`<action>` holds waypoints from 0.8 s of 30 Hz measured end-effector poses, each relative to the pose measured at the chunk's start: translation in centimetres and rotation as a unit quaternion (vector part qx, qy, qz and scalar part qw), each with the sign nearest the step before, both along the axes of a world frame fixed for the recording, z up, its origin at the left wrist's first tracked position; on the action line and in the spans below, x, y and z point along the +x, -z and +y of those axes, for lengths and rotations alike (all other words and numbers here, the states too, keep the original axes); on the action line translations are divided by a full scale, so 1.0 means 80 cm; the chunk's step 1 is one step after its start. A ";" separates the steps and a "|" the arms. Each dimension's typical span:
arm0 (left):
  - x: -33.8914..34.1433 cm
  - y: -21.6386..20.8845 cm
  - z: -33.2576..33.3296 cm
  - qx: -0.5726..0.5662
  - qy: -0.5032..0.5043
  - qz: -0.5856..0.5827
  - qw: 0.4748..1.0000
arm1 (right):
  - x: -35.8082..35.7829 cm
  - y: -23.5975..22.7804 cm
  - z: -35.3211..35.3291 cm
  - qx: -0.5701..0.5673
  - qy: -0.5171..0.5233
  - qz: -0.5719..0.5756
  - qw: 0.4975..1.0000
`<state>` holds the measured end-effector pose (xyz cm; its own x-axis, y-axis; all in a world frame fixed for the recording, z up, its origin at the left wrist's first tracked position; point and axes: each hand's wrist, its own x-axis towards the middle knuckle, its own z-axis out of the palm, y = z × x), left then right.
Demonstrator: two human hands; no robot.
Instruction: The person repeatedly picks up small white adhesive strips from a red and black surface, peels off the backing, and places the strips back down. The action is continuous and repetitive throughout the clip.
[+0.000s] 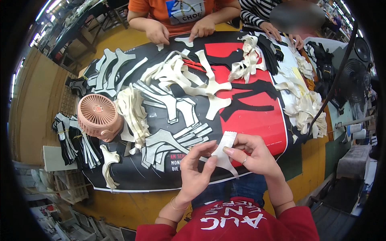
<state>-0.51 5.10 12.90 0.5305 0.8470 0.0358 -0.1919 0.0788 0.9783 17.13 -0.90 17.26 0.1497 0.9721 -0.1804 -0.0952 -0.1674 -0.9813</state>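
In front of my body, both hands hold a small white Y-shaped fabric piece (226, 149) just over the table's near edge. My right hand (257, 156) pinches its right side between thumb and fingers. At its left side, my left hand (195, 172) has thumb and fingertips closed around the edge. The piece stands with its notched end up and its narrow arms down. Nearest to it on the table lies a fanned pile of grey-white fabric pieces with dark edges (161, 145). Beyond, a larger cream Y-shaped piece (217, 87) lies partly over the red area.
A pink desk fan (100, 114) stands at the table's left beside cream strips (132, 114). Black cut pieces (253, 90) lie on red; cream bundles (301, 104) fill the right side. Across the table, two people work, one in orange (181, 24), one in a striped sleeve (253, 18).
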 end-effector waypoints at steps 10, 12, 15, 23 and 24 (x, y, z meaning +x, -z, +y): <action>0.029 -0.002 -0.022 -0.017 0.026 0.015 0.999 | 0.017 0.000 -0.039 0.114 0.074 -0.211 0.968; 0.031 -0.004 -0.018 0.128 0.006 0.095 0.987 | 0.020 0.007 -0.044 0.137 0.116 -0.188 0.966; 0.039 -0.004 -0.022 0.265 -0.069 0.155 0.949 | 0.026 0.017 -0.055 0.222 0.138 -0.321 0.910; 0.044 -0.005 -0.043 0.030 0.072 0.002 0.997 | 0.025 0.035 -0.079 0.293 0.192 -0.589 0.728; 0.046 -0.006 -0.047 -0.017 0.083 -0.020 0.996 | 0.025 0.036 -0.079 0.290 0.192 -0.589 0.729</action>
